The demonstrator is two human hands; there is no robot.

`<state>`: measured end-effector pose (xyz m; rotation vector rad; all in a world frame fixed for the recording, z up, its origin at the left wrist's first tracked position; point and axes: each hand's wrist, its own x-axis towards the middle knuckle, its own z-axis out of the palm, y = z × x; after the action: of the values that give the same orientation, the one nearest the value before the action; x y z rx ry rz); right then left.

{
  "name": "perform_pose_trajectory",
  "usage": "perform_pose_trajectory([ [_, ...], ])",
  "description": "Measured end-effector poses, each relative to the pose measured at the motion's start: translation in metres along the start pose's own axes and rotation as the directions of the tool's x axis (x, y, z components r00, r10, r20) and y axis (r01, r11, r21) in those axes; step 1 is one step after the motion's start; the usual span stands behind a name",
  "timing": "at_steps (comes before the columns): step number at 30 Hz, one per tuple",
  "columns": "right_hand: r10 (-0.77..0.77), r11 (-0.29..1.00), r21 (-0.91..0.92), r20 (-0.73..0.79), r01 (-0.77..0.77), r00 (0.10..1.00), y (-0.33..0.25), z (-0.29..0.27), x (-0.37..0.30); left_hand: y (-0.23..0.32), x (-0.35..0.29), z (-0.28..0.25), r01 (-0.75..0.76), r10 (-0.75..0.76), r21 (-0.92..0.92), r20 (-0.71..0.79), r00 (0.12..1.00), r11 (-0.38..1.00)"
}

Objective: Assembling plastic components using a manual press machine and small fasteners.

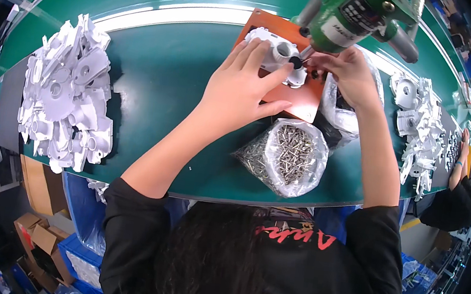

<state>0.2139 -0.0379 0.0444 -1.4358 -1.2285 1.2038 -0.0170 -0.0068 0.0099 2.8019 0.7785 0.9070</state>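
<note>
A white moulded plastic part with a round tube lies on an orange plate. My left hand holds it there, fingers spread over its left end and near edge, thumb stretched out above the plate. The index fingertip touches a small black round piece on the part. My right hand is closed in a pinch at the part's right end, just under a green machine head. What the pinched fingers hold is too small to make out. The machine's thin tip comes down beside the black piece.
An opened plastic bag of metal screws stands near the table's front edge. Another clear bag with dark contents sits under my right wrist. White plastic parts are heaped at left and right. Another person's arm rests at far right.
</note>
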Motion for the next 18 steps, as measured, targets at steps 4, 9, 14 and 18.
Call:
perform_pose_trajectory([
  [4,-0.081,0.996,-0.034,0.068,0.083,0.994,0.003,-0.003,0.007,-0.002,0.001,0.001,-0.018,0.016,-0.038,-0.032,0.999,0.999],
  [9,-0.009,0.996,-0.091,0.022,0.011,1.0,-0.003,0.005,0.006,-0.002,0.001,0.001,-0.017,0.016,-0.033,-0.031,0.999,0.999],
  [14,0.002,0.986,0.169,0.038,-0.008,0.999,0.007,0.005,0.009,-0.002,0.001,0.002,-0.017,0.016,-0.025,-0.032,0.999,1.0],
  [18,0.055,0.993,0.097,0.117,-0.067,0.992,-0.007,0.007,0.008,-0.002,0.001,0.002,-0.021,0.02,-0.024,-0.04,0.999,0.999],
])
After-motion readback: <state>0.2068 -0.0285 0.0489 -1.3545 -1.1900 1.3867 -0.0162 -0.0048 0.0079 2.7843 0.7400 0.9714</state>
